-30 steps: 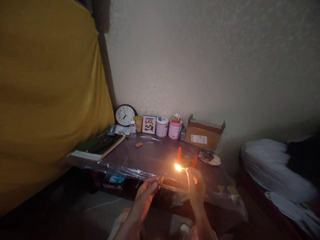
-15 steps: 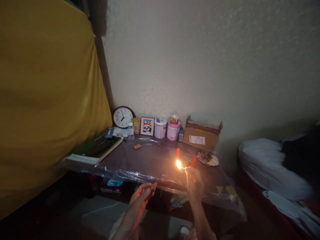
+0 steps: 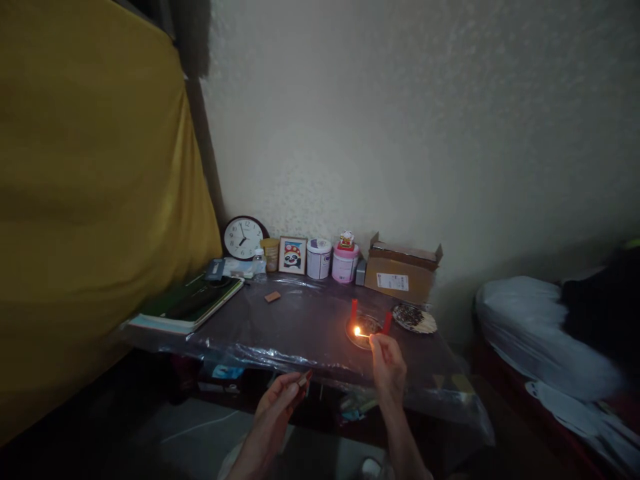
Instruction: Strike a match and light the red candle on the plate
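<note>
My right hand [image 3: 387, 363] pinches a burning match [image 3: 361, 333], its small flame held over a round dish [image 3: 361, 328] on the dark plastic-covered table [image 3: 300, 327]. Two red candles [image 3: 354, 311] stand upright at the dish, one on the left and one [image 3: 387, 323] on the right, just beside my fingertips. Neither candle shows a flame. My left hand [image 3: 283, 399] is lower, at the table's front edge, its fingers closed on a small matchbox [image 3: 304, 379].
Along the wall stand a clock [image 3: 241, 238], a framed picture [image 3: 293, 255], two tins [image 3: 319, 259], and a cardboard box [image 3: 400, 273]. Books [image 3: 187, 307] lie at the left end, a patterned plate [image 3: 414, 319] at the right. A yellow curtain [image 3: 90, 187] hangs on the left; bedding [image 3: 540, 333] lies right.
The match flame has shrunk and the scene is darker. My right hand has carried the match forward and down toward the dish. My left hand has dropped slightly with the matchbox.
</note>
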Tool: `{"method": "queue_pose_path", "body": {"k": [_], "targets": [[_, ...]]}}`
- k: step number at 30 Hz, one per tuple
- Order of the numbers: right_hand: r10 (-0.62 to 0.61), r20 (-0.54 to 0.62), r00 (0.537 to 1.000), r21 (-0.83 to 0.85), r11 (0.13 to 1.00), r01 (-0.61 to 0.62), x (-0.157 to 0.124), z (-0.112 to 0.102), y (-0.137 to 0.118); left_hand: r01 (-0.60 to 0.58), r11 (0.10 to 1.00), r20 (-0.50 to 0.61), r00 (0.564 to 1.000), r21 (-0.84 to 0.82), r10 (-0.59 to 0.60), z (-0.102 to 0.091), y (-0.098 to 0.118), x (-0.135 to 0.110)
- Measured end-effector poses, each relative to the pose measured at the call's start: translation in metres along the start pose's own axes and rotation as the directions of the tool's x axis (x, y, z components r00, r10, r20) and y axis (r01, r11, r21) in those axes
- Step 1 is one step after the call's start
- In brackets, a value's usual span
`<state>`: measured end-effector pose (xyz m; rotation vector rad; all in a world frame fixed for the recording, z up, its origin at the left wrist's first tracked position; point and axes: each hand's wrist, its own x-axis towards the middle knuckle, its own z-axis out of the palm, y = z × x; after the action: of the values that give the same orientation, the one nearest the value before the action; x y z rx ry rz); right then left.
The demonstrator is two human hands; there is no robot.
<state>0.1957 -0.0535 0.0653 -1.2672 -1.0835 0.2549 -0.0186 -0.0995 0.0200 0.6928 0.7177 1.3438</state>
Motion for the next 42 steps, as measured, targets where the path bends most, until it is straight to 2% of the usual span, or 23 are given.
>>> {"method": "queue_pose_path", "body": {"k": [12, 18, 30, 36, 42], "targets": [[0.021, 0.001, 1.000, 0.039, 0.999, -0.021, 0.011, -0.005, 0.000, -0.002, 1.000, 0.003, 1.000, -0.019, 0.002, 0.002, -0.001, 0.006], [0.032, -0.011, 0.999, 0.088, 0.996, -0.030, 0.020, 0.000, 0.000, -0.014, 1.000, 0.027, 1.000, -0.020, 0.015, 0.008, 0.004, 0.017], [0.062, -0.006, 0.998, 0.106, 0.993, -0.061, 0.045, 0.017, 0.003, -0.078, 0.997, 0.035, 0.996, 0.008, 0.078, 0.022, 0.005, 0.072], [0.076, -0.016, 0.997, 0.115, 0.991, -0.074, 0.062, 0.027, -0.002, -0.119, 0.993, 0.070, 0.991, 0.028, 0.117, 0.037, 0.008, 0.104], [0.063, -0.033, 0.997, 0.081, 0.995, -0.060, 0.080, 0.035, -0.003, -0.105, 0.994, 0.065, 0.993, 0.043, 0.103, 0.043, 0.008, 0.129]]}}
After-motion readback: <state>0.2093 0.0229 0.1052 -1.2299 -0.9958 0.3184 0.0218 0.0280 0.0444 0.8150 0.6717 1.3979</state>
